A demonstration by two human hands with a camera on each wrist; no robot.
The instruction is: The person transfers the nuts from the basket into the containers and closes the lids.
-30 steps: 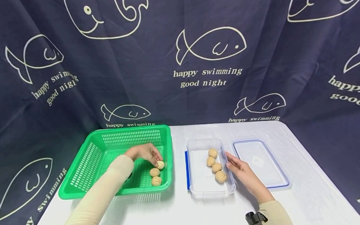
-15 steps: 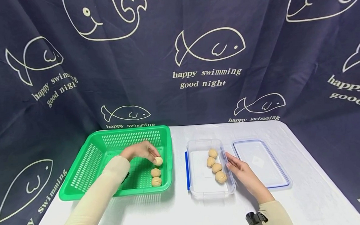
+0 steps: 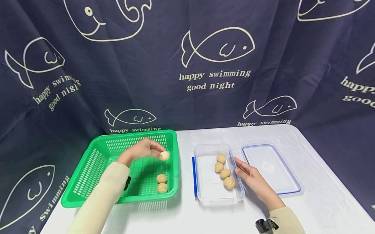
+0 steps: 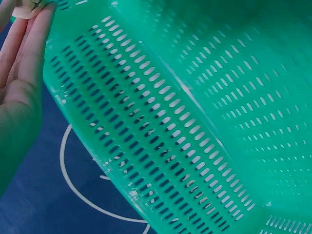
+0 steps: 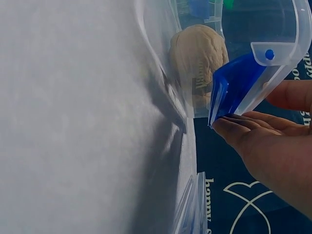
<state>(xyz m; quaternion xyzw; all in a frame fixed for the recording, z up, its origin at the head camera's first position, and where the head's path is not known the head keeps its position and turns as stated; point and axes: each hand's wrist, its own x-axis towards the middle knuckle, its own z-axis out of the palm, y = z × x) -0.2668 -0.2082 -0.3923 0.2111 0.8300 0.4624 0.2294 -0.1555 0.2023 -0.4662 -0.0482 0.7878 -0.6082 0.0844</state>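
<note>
In the head view my left hand [image 3: 146, 149] pinches a walnut [image 3: 164, 155] between thumb and fingertips, raised above the right part of the green basket [image 3: 176, 166]. Two more walnuts lie below it on the basket floor, a nearer walnut [image 3: 162, 188] and a farther walnut [image 3: 161, 178]. The held walnut [image 4: 30, 9] is partly cut off in the left wrist view. My right hand [image 3: 253, 179] rests with extended fingers against the right side of a clear plastic box [image 3: 207, 201]. Its fingertips touch the blue latch [image 5: 239, 83] there. Inside the box several walnuts [image 3: 225, 173] lie in a crooked row.
The box's clear lid with a blue seal [image 3: 292, 173] lies flat on the white table [image 3: 167, 222], right of the box. Another blue latch [image 3: 194, 176] hangs at the box's left side. A dark blue printed cloth [image 3: 206, 109] hangs behind the table.
My left hand has lifted one walnut off the basket floor, moving up and toward the back of the basket. The right hand and the box have stayed in place.
</note>
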